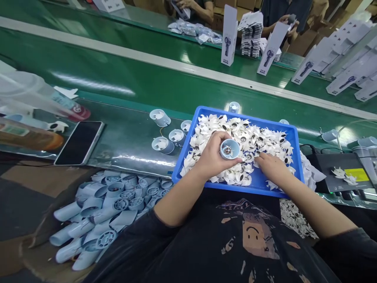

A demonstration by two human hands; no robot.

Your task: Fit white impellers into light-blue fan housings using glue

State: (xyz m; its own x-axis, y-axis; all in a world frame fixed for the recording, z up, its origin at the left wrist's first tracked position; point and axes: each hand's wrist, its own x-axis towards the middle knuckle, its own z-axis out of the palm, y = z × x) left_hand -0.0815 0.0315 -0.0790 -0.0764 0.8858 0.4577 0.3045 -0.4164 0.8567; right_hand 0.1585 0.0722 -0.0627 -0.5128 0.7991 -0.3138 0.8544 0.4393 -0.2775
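My left hand [214, 156] is wrapped round a light blue fan housing [230, 149], its open end turned up so that the motor and wires inside show. The housing is held above a blue tray [196, 190] heaped with white fan blades [206, 129]. My right hand [271, 167] reaches into the tray, to the right of the housing. Its fingers are closed at a white fan blade [257, 160], which they partly hide.
Several housings with blades [163, 145] stand left of the tray. A phone [79, 143] lies further left. Below the bench is a heap of blue housings [118, 204]. To the right sits a black box [338, 169]. Printed cartons [229, 39] and co-workers' hands are across the green conveyor [147, 74].
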